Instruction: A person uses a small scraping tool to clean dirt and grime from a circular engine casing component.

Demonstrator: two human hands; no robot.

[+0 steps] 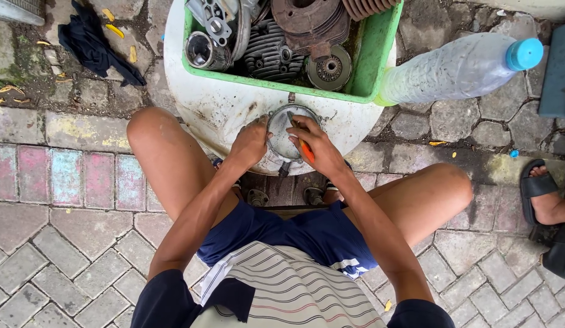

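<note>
Hands on round grey metal engine cover (290, 130), which rests on white round drum top (234, 106) | left hand (251, 143) clasps its rim | right hand (316, 146) pinches orange-handled tool (304, 147) | I'd brace firmly, scrape gently.

Even, soft daylight, no hard shadows. Mild glare on plastic bottle (452, 70) and white drum (222, 112). Sharp centre; wide-angle bending at edges.
</note>
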